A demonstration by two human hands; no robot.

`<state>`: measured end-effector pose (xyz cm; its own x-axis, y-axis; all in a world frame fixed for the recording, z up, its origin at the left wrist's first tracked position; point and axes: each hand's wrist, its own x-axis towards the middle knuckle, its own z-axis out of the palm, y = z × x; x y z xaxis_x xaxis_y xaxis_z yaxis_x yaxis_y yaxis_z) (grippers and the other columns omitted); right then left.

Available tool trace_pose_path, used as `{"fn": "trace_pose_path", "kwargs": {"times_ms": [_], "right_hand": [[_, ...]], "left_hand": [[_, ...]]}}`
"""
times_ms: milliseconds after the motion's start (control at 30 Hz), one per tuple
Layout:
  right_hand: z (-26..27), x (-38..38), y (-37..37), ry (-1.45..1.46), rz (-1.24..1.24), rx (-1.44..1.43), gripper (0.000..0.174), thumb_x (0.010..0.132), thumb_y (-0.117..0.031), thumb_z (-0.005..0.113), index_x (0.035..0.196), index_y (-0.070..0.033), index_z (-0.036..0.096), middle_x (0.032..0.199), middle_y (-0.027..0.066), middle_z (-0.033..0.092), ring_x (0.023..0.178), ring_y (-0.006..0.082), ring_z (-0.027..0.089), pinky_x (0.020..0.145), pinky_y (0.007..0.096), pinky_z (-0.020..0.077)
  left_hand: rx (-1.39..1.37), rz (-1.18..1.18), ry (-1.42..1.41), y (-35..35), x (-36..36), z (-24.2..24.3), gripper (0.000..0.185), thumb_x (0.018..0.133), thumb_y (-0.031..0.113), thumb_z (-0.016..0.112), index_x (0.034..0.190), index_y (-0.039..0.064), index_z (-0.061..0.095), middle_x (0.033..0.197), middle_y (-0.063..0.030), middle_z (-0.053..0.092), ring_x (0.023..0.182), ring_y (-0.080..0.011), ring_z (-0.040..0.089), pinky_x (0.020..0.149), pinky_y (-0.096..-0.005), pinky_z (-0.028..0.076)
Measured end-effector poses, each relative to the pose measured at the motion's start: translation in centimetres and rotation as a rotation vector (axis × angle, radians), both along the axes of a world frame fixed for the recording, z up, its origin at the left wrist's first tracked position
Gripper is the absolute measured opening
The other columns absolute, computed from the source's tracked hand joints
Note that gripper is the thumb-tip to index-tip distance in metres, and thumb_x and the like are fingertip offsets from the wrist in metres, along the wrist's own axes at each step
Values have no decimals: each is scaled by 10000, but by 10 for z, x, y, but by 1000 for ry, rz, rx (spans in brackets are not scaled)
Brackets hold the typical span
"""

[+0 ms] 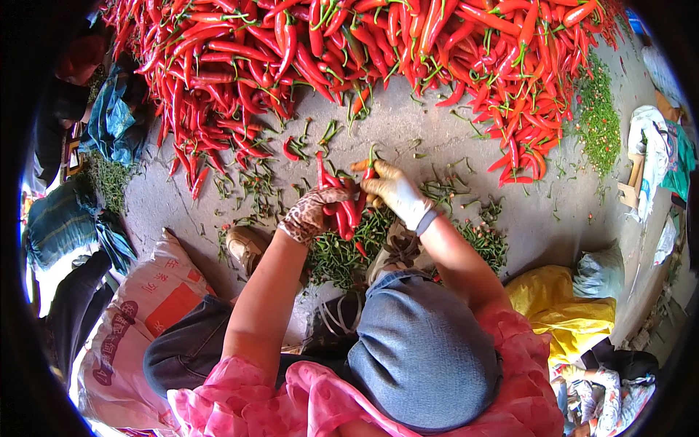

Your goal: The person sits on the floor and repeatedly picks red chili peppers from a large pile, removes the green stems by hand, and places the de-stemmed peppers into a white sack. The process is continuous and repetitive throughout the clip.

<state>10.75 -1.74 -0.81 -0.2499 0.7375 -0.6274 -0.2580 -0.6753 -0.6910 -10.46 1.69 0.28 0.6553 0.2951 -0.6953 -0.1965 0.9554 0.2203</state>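
My left hand (312, 214), in a leopard-print glove, holds a bunch of red chili peppers (345, 213) above the floor. Close on its right is my right hand (394, 188), in a white and yellowish glove, its fingers closed on a red chili pepper (367, 180) with a green stem. Below both hands lies a pile of green pepper stems (345, 259), between my shoes. Beyond them a large heap of red chili peppers (327, 49) spreads across the top of the view.
Loose stems lie on the concrete floor (426, 123). A printed woven sack (136, 349) is at the left, with another person's dark trouser leg (76, 306) beyond it. A yellow sack (562, 306) lies at the right. More stems (598, 120) are heaped at the upper right.
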Motion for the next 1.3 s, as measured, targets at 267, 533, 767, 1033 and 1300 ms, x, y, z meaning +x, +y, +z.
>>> {"fn": "trace_pose_path", "kwargs": {"times_ms": [267,533,767,1033,1300], "right_hand": [[29,-20,-11,-561,98,707,239,886,-254,649,901,-18,678,826,101,659,753,236,620,680,345,484],[-24,4,106,-737,-43,318,410,885,-474,599,845,-74,680,767,86,694,624,186,613,561,307,459],[-32,8,133,-1153,102,359,351,859,-421,615,901,-77,670,840,163,677,736,340,642,680,448,492],[34,-2,18,-960,789,865,148,836,-233,589,826,-95,641,789,138,661,755,313,667,639,417,511],[-29,2,99,-1301,702,1176,298,832,-146,535,1111,-148,639,1132,77,613,938,284,601,771,384,527]], "left_hand": [[52,-9,165,-26,-5,14,325,743,89,716,1043,10,618,905,-95,666,817,-236,648,758,-361,532],[343,-251,628,-8,-36,21,391,756,-11,716,1089,21,513,919,-66,633,777,-179,655,612,-308,556],[205,117,75,16,-18,38,885,685,22,687,1469,113,285,1083,-109,619,918,-235,622,828,-380,527],[21,27,-249,13,-26,22,667,646,108,748,1251,48,475,992,-96,629,865,-237,627,771,-375,531],[-104,518,-231,-24,-72,9,550,749,191,712,1239,53,506,1177,-129,596,1026,-343,610,819,-499,533]]}}
